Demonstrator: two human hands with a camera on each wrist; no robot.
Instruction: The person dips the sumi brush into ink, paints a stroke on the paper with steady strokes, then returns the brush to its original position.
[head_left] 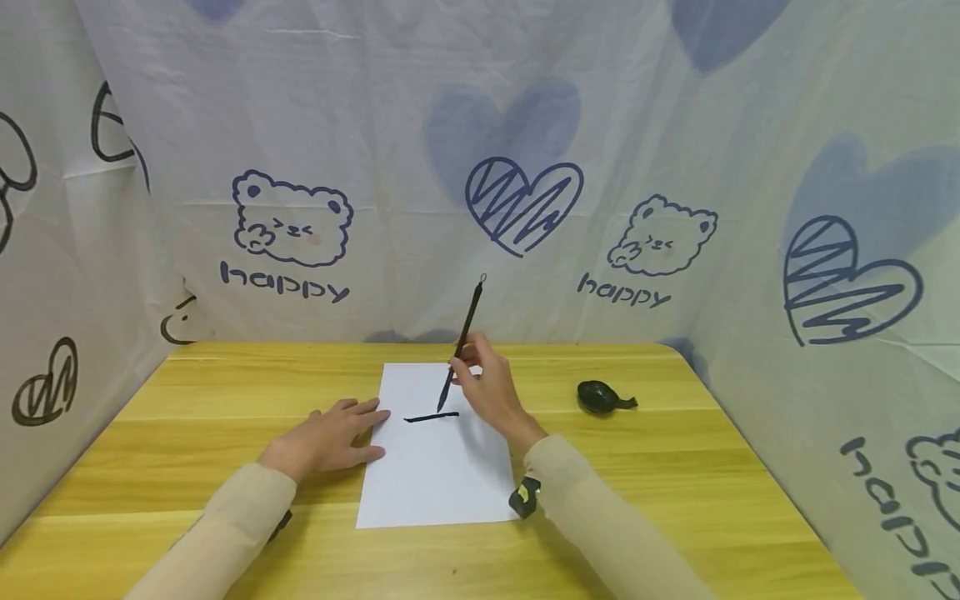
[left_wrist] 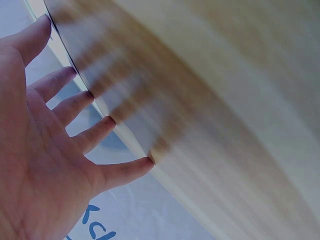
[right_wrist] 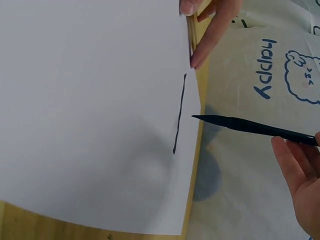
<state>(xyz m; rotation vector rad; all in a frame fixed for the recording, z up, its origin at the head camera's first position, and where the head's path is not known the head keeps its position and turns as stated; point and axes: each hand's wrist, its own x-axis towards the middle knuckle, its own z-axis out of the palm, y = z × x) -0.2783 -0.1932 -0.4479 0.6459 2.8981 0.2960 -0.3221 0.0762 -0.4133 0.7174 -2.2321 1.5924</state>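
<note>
A sheet of white paper (head_left: pixel 435 475) lies on the table, bearing one short, nearly level black stroke (head_left: pixel 431 417). My right hand (head_left: pixel 491 392) pinches a black writing brush (head_left: pixel 467 325) partway along its handle. The brush leans, its loop end up and its pointed tip down close over the stroke. In the right wrist view the dark brush tip (right_wrist: pixel 210 119) shows just beside the line. My left hand (head_left: pixel 333 437) rests with fingers spread, fingertips at the paper's left edge. Its palm (left_wrist: pixel 55 150) faces the camera in the left wrist view.
A small black dish-like object with a short handle (head_left: pixel 600 397) sits on the table right of the paper. The yellow wood-grain table (head_left: pixel 645 483) meets white cloth curtains (head_left: pixel 390 208) printed with hearts and bears at the back and sides.
</note>
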